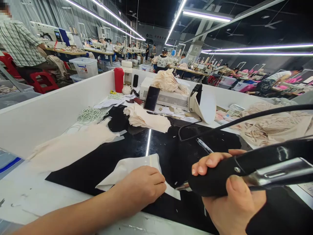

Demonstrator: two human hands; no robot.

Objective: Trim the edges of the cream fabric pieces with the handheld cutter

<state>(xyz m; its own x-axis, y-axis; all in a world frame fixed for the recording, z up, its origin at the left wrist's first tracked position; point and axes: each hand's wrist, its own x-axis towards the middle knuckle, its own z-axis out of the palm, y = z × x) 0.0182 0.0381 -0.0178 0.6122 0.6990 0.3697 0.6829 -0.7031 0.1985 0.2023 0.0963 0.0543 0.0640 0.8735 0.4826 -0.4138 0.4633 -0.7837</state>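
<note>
Black tool [256, 160] is held in right grip [234, 199], tip just beside cloth [129, 166] under curled left grip [145, 184] (pinch unclear), with fabric stack [146, 120] beyond both grips on desk [171, 153].

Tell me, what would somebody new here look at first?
Probably the big black tool at the front right, gripped in the person's right hand. Next, perhaps the pale cloth under the left hand, bright against the black tabletop. Then the red bottle at the back of the table, and the long, glowing light overhead.
</note>
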